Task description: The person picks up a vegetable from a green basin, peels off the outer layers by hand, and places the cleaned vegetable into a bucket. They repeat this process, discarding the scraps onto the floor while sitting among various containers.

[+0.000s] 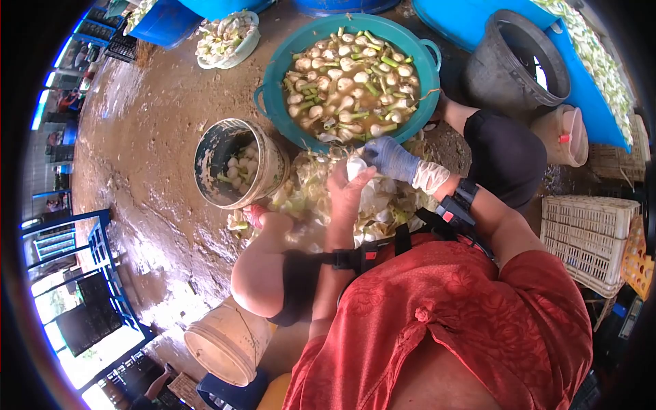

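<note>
A white garlic bulb (356, 168) is between my two hands, just in front of the big green tub. My bare left hand (346, 183) grips it from the left, thumb across its lower side. From the right, my right hand (394, 160) in a blue glove closes its fingers at the bulb; the fingertips are partly hidden. Many garlic bulbs with green stems lie in brownish water in the green tub (268, 75). Below my hands, a pile of peeled garlic skins (379, 205) covers the ground. Peeled-looking bulbs sit in a stained bucket (273, 171) to the left.
A basin of pale peelings (227, 39) stands at the upper left. A dark grey bucket (502, 75) and a small pale bucket (572, 137) are at the right, near white crates (584, 236). A beige bucket (219, 352) stands at lower left on the wet floor (150, 137).
</note>
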Demonstrator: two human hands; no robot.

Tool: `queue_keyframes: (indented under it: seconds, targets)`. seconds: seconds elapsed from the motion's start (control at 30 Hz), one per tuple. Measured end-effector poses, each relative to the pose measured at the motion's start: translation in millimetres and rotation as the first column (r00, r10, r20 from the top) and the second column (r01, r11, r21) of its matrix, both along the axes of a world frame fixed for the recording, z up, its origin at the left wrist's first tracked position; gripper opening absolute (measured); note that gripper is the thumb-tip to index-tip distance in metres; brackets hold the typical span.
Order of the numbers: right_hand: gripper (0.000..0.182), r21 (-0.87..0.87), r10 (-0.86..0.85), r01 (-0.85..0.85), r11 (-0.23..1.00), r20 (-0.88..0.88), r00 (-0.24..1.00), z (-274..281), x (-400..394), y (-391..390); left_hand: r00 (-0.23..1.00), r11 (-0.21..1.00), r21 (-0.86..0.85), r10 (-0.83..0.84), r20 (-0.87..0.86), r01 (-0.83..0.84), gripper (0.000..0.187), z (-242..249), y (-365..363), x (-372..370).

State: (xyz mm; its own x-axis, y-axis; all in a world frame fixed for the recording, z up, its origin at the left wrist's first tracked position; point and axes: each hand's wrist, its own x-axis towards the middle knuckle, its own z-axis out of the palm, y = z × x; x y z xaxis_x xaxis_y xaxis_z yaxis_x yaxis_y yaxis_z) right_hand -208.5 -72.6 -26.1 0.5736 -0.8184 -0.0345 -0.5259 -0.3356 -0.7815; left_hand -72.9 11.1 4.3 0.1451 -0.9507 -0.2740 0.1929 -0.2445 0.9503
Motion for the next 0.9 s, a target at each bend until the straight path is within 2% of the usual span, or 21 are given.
queue_keyframes:
  seconds: [0.03, 0.07, 0.1, 0.13, 0.2, 0.23, 0.3, 0.33, 0.4, 0.43, 0.47, 0.53, 0.57, 0.6, 0.67, 0.7, 0.77, 0.8, 0.87, 0.9]
  targets:
    - [0.016, 0.0, -0.001, 0.001, 1.0, -0.001, 1.0, -7, -2, -1, 1.0, 1.0, 0.007, 0.007, -0.005, -0.007, 0.034, -2, 0, 1]
    - [0.014, -0.196, 0.117, -0.135, 0.971, -0.102, 0.988, -13, -4, -2, 1.0, 1.0, 0.007, 0.007, -0.006, -0.007, 0.034, -11, 1, 2]
    - [0.013, -0.367, 0.208, -0.279, 0.888, -0.222, 0.953, -19, -8, -2, 1.0, 0.999, -0.038, 0.008, 0.008, -0.008, 0.037, -24, 2, 4]
    - [0.013, -0.366, 0.205, -0.276, 0.889, -0.222, 0.953, -14, -11, -1, 1.0, 0.996, -0.085, 0.007, 0.023, -0.005, 0.04, -25, 1, 5]
    - [0.011, -0.417, 0.324, -0.38, 0.826, -0.203, 0.924, -3, -18, -3, 0.998, 0.989, -0.144, -0.026, 0.059, 0.035, 0.044, -25, 4, 6]
    - [0.011, -0.417, 0.322, -0.379, 0.826, -0.203, 0.925, -1, -21, -4, 0.994, 0.976, -0.203, -0.055, 0.097, 0.074, 0.049, -22, 4, 7]
    - [0.016, -0.236, 0.321, -0.335, 0.912, -0.096, 0.942, 1, -26, -6, 0.996, 0.985, -0.156, -0.073, 0.043, 0.079, 0.049, -15, 3, 7]
    - [0.016, -0.237, 0.325, -0.339, 0.911, -0.096, 0.941, -5, -25, -7, 0.996, 0.991, -0.11, -0.084, -0.014, 0.082, 0.05, -15, 3, 8]
    - [0.014, -0.401, 0.204, -0.12, 0.908, 0.175, 0.963, -17, -22, -2, 0.997, 0.994, -0.092, -0.06, -0.046, 0.056, 0.049, -14, 5, 7]
    - [0.017, 0.219, 0.084, -0.189, 0.957, 0.418, 0.905, 10, -17, 0, 0.996, 0.996, -0.077, -0.042, -0.076, 0.036, 0.049, -14, 4, 6]
    - [0.017, 0.217, 0.08, -0.185, 0.958, 0.418, 0.905, 9, -14, 0, 0.996, 0.996, -0.079, -0.047, -0.076, 0.041, 0.049, -15, 2, 5]
    - [0.02, 0.045, 0.218, -0.224, 0.973, 0.112, 0.969, 10, -10, 0, 0.999, 0.988, -0.156, 0.005, -0.049, -0.013, 0.045, -13, -2, 1]
    - [0.02, -0.038, 0.195, -0.192, 0.981, 0.132, 0.972, 11, -12, 3, 0.957, 0.99, 0.105, 0.123, -0.264, -0.098, 0.039, -4, 1, -7]
    - [0.02, -0.039, 0.196, -0.192, 0.981, 0.134, 0.971, 13, -11, 4, 0.957, 0.99, 0.104, 0.124, -0.262, -0.099, 0.039, -7, 1, -4]
    - [0.016, -0.106, 0.178, -0.169, 0.98, 0.083, 0.981, 11, -10, 6, 0.994, 0.974, 0.218, -0.038, -0.107, 0.06, 0.041, -7, 1, 2]
    - [0.016, -0.103, 0.178, -0.169, 0.98, 0.084, 0.981, 6, -9, 7, 0.993, 0.989, 0.149, -0.004, -0.117, 0.021, 0.042, -8, 3, 0]
    - [0.014, -0.03, 0.02, -0.013, 0.999, 0.25, 0.968, -8, -7, 10, 0.993, 0.987, 0.162, 0.039, -0.11, -0.02, 0.044, -10, 5, -2]
    - [0.014, -0.032, 0.02, -0.013, 0.999, 0.25, 0.968, -13, -7, 10, 0.992, 0.984, 0.17, 0.079, -0.102, -0.061, 0.046, -11, 3, -3]
    - [0.01, 0.127, -0.125, 0.091, 0.988, 0.298, 0.946, -16, -5, 14, 0.987, 0.982, 0.163, 0.117, -0.111, -0.098, 0.045, -11, 3, -5]
    - [0.01, 0.127, -0.126, 0.092, 0.988, 0.297, 0.947, -17, -4, 14, 0.98, 0.978, 0.158, 0.156, -0.122, -0.136, 0.044, -12, 3, -7]
